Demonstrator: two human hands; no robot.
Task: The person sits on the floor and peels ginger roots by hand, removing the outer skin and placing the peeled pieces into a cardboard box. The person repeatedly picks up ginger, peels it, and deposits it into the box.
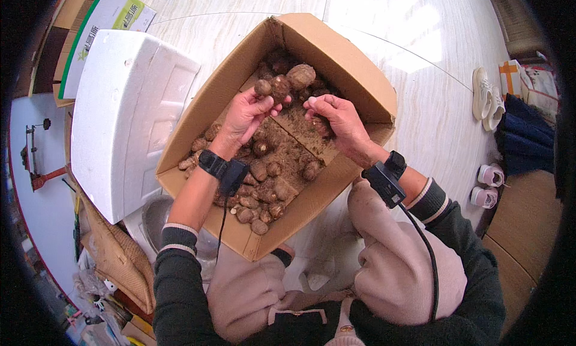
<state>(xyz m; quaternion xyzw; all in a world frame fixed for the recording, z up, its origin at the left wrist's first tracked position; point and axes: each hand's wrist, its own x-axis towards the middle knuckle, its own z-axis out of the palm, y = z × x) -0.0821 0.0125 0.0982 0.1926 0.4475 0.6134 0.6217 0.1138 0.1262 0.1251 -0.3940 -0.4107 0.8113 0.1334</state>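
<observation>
My left hand (245, 114) grips a clump of brown taro corms (280, 88), with a small round corm at its left end and a larger one at its right. To the right of it my right hand (339, 121) hangs over the box, thumb and forefinger drawn together. Whether anything is between those fingers I cannot tell. A reddish-brown corm (321, 126) shows just below them, in the hand or behind it. Beneath both hands is an open cardboard box (355, 62). Many loose corms (258, 170) lie in its near left part, among crumbs of soil (288, 150).
A white foam box (119, 121) stands close on the left, beside a printed carton (112, 26). A metal basin (155, 218) sits partly under my left forearm. Shoes (486, 96) line the right side of the tiled floor (432, 121). Cables (425, 247) run from both wrist devices.
</observation>
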